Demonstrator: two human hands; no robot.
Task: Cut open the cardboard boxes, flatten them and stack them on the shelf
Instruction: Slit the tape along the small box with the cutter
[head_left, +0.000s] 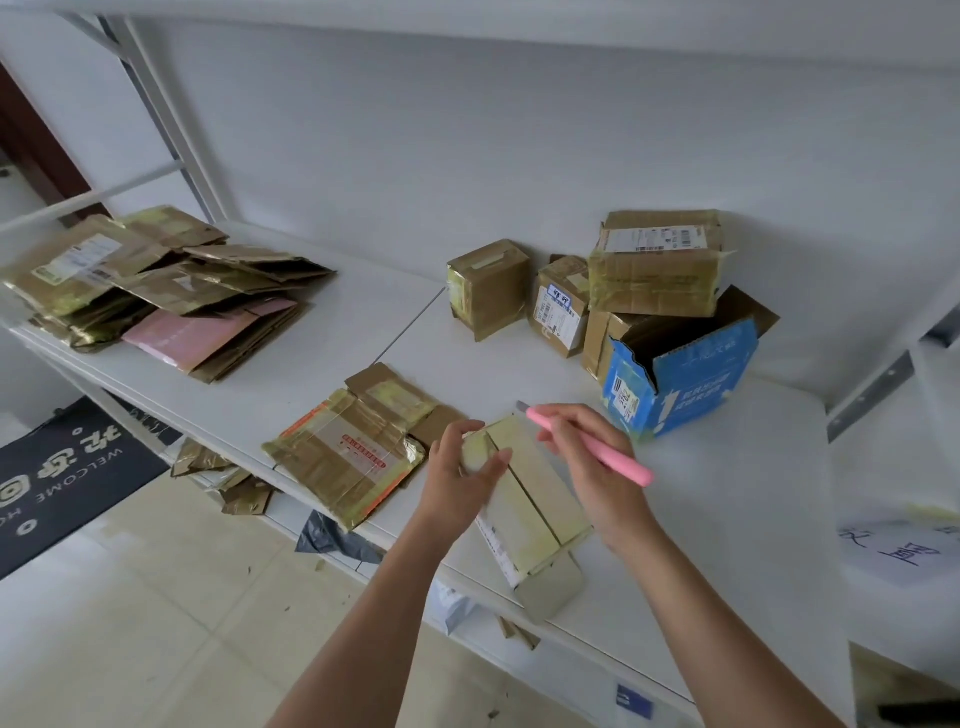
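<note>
A small taped cardboard box lies at the front edge of the white shelf, its top seam facing up. My left hand grips the box's far left end. My right hand holds a pink utility knife, blade pointing away, just above the box's right side. A flattened box lies to the left of it. A stack of flattened boxes sits at the shelf's far left.
Several taped boxes and an open blue box stand at the back right against the wall. Cardboard scraps lie on the lower shelf. A dark welcome mat covers the floor at left. A paper sign lies at right.
</note>
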